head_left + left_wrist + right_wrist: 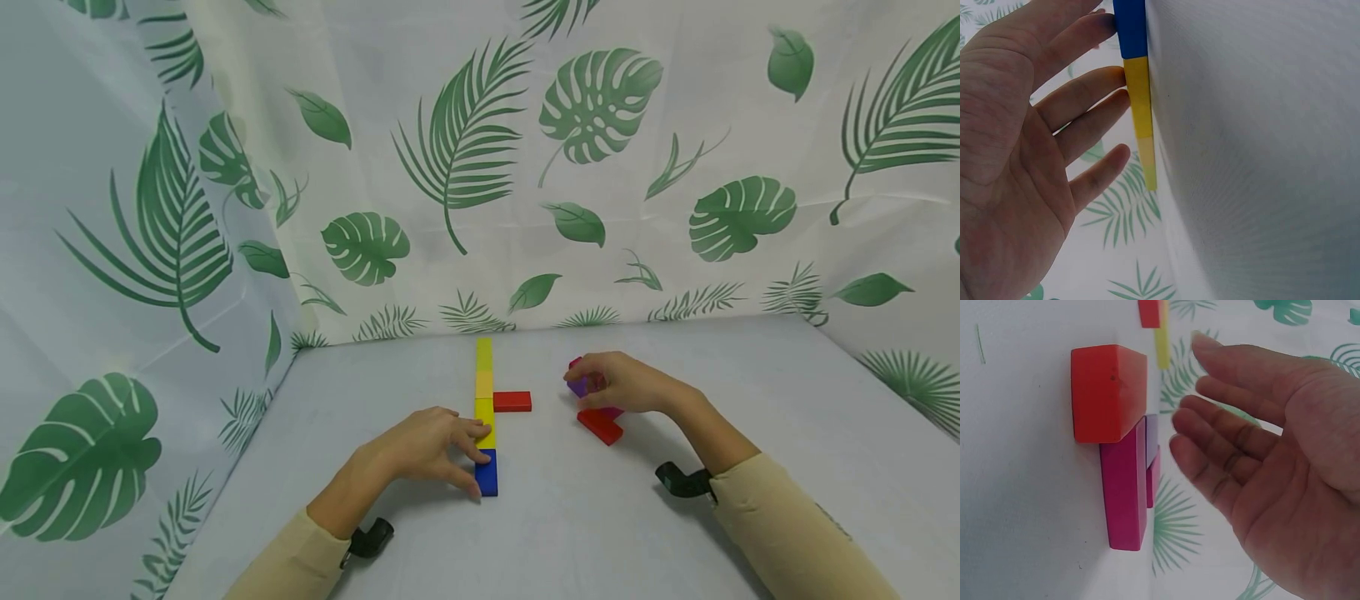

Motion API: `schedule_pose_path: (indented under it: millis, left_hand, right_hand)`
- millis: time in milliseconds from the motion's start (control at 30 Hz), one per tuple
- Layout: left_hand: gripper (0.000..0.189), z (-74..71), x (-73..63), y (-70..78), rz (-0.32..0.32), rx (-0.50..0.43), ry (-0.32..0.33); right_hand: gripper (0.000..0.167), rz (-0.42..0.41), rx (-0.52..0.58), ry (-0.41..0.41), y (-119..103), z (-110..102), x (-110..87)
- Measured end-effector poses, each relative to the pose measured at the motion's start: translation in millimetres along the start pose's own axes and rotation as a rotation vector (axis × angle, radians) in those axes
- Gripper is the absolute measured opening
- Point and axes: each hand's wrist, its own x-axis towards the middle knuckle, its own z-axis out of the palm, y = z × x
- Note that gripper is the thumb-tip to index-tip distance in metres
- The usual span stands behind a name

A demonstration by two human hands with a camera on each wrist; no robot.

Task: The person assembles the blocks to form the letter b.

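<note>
A row of yellow blocks [484,367] runs toward the back of the table, with a blue block [487,475] at its near end. A red block [512,402] juts out from the row's right side. My left hand [423,446] lies along the row, its spread fingers touching the blue block and the nearest yellow block [1138,97]. My right hand [626,382] hovers over a loose group: a red block [1094,394], a magenta block [1121,497], a purple block [1151,440] and another magenta block [1154,478]. Its fingers bend slightly, apart from the blocks.
A pale grey cloth covers the table [555,525]. Behind it and at both sides hangs a white curtain [480,167] printed with green leaves. A black device sits under each wrist, the left one [371,539] and the right one [681,481] close to the tabletop.
</note>
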Motion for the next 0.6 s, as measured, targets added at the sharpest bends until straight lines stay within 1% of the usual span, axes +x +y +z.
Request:
schedule_pose_path:
  millis: [200, 600]
  left_hand:
    - [0.048, 0.2, 0.2, -0.6, 0.004, 0.010, 0.004]
    - [0.049, 0.0, 0.0, 0.5, 0.001, -0.003, 0.002]
  right_hand:
    - [0.045, 0.044, -0.013, -0.060, -1.5, -1.8, -1.2]
    - [0.049, 0.125, -0.013, -0.137, -6.5, -2.2, -3.1]
